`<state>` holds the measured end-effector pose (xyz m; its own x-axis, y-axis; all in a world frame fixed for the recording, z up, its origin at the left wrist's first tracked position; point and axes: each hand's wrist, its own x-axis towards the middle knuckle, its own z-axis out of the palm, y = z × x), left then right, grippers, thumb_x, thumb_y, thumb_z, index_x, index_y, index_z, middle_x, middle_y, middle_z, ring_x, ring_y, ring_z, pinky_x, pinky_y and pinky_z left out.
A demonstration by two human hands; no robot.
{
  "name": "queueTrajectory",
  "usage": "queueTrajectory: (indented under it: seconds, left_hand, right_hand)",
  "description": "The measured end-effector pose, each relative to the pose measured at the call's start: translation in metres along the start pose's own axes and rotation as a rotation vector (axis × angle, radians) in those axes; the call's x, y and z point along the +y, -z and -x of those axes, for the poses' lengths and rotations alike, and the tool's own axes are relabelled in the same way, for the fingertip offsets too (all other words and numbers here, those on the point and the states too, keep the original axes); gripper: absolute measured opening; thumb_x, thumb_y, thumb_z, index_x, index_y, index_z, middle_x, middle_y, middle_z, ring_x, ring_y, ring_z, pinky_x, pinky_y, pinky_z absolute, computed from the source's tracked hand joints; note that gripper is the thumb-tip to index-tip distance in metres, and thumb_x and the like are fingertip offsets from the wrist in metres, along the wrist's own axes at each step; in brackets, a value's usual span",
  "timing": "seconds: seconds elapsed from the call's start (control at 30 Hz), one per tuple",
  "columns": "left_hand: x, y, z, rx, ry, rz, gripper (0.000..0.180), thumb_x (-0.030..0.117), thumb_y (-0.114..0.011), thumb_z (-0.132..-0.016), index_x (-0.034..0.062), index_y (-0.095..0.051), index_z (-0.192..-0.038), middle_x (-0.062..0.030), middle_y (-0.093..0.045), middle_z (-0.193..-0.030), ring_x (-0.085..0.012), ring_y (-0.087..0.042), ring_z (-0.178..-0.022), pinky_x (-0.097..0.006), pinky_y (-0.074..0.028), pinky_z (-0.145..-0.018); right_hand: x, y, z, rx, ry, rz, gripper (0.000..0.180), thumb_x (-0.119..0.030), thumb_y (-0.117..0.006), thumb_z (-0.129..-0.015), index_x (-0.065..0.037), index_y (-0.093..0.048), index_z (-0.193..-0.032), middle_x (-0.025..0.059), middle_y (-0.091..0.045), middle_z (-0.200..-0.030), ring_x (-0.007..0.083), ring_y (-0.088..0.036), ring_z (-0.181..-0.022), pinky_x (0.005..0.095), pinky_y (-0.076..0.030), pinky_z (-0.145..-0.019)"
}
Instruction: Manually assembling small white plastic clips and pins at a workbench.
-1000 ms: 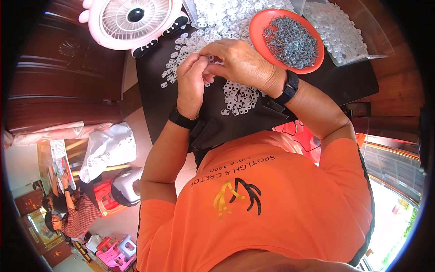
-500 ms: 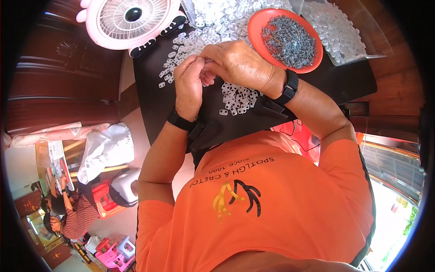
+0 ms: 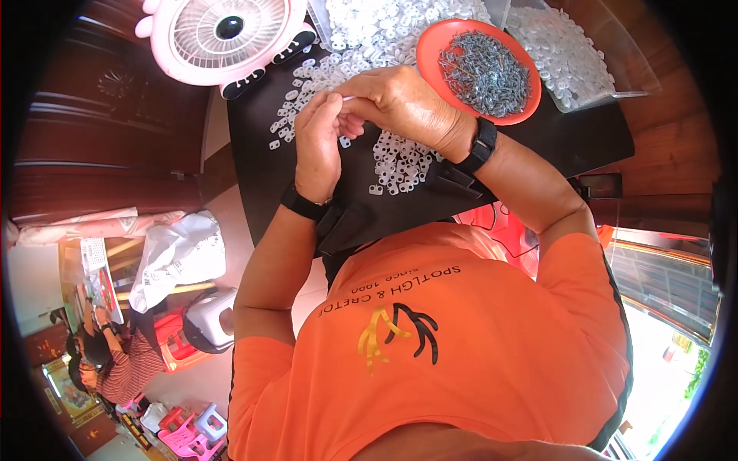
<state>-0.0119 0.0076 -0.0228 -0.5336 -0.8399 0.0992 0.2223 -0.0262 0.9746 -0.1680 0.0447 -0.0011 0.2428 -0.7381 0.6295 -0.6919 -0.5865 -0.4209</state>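
Observation:
My left hand (image 3: pixel 318 146) and my right hand (image 3: pixel 403 100) meet over the dark table (image 3: pixel 265 173). Between their pinched fingertips shows the edge of a small white plastic piece (image 3: pixel 348 97), mostly covered by the fingers. Both hands are closed on it, and I cannot see whether anything else is in them. Just below my right hand lies a heap of small white plastic pieces with dark holes (image 3: pixel 400 165). One loose white piece (image 3: pixel 345 141) lies beside my left palm. Beyond the hands spreads a larger heap of white pieces (image 3: pixel 369 58).
An orange-red plate (image 3: pixel 427 65) of small grey metal nails or screws (image 3: pixel 488 77) stands right of the hands. Behind it is a clear bin (image 3: pixel 626 84) of white pieces. A pink fan (image 3: pixel 207 73) stands at far left. Another person (image 3: pixel 134 361) sits at lower left.
The white edge between my fingertips now shows more plainly, and a loose piece has come into sight beside my left palm. My hands have barely shifted.

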Motion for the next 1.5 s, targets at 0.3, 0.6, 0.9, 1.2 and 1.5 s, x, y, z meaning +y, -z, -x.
queueTrajectory:
  seconds: [0.3, 0.6, 0.9, 1.2, 1.5]
  left_hand:
    - [-0.003, 0.009, -0.005, 0.053, 0.000, 0.092, 0.021, 0.014, -0.043, -0.090, -0.0017, -0.055, -0.095, -0.0082, -0.061, -0.078, -0.0146, -0.055, -0.063, -0.026, -0.044, -0.062]
    - [0.002, 0.003, -0.003, 0.078, -0.078, -0.081, 0.013, 0.012, -0.050, -0.087, 0.0007, -0.056, -0.084, -0.0035, -0.057, -0.072, -0.0078, -0.051, -0.059, -0.020, -0.041, -0.055]
    - [-0.004, 0.006, -0.005, 0.033, 0.039, -0.171, 0.020, 0.014, -0.044, -0.091, 0.0009, -0.056, -0.083, -0.0052, -0.059, -0.067, -0.0101, -0.053, -0.057, -0.022, -0.042, -0.055]
    - [-0.001, 0.001, -0.001, 0.100, 0.132, -0.112, 0.021, 0.013, -0.046, -0.088, 0.0018, -0.055, -0.074, -0.0066, -0.059, -0.063, -0.0102, -0.052, -0.051, -0.021, -0.041, -0.047]
    - [0.002, -0.007, 0.003, 0.162, 0.053, -0.059, 0.018, 0.011, -0.046, -0.087, 0.0015, -0.054, -0.075, -0.0045, -0.056, -0.062, -0.0090, -0.049, -0.051, -0.021, -0.040, -0.048]
  right_hand:
    - [-0.006, -0.002, -0.001, -0.027, -0.062, -0.107, 0.031, -0.017, -0.068, -0.077, -0.006, -0.064, -0.106, 0.0122, -0.066, -0.084, 0.0280, -0.065, -0.074, 0.0338, -0.052, -0.065]
    - [-0.005, 0.002, 0.002, -0.022, -0.052, 0.095, 0.027, -0.023, -0.068, -0.077, -0.006, -0.061, -0.096, 0.0112, -0.064, -0.078, 0.0280, -0.063, -0.070, 0.0358, -0.050, -0.061]
    - [-0.008, -0.002, 0.006, -0.131, -0.029, 0.230, 0.018, -0.017, -0.063, -0.078, -0.003, -0.052, -0.083, 0.0118, -0.059, -0.069, 0.0307, -0.061, -0.066, 0.0402, -0.049, -0.058]
    - [-0.003, -0.010, 0.007, -0.124, -0.006, 0.206, 0.016, -0.015, -0.061, -0.078, -0.003, -0.050, -0.081, 0.0130, -0.058, -0.066, 0.0324, -0.060, -0.062, 0.0416, -0.049, -0.055]
    - [-0.002, -0.013, 0.009, -0.073, 0.037, 0.206, 0.016, -0.015, -0.061, -0.079, -0.004, -0.049, -0.079, 0.0109, -0.058, -0.067, 0.0308, -0.060, -0.061, 0.0408, -0.048, -0.053]
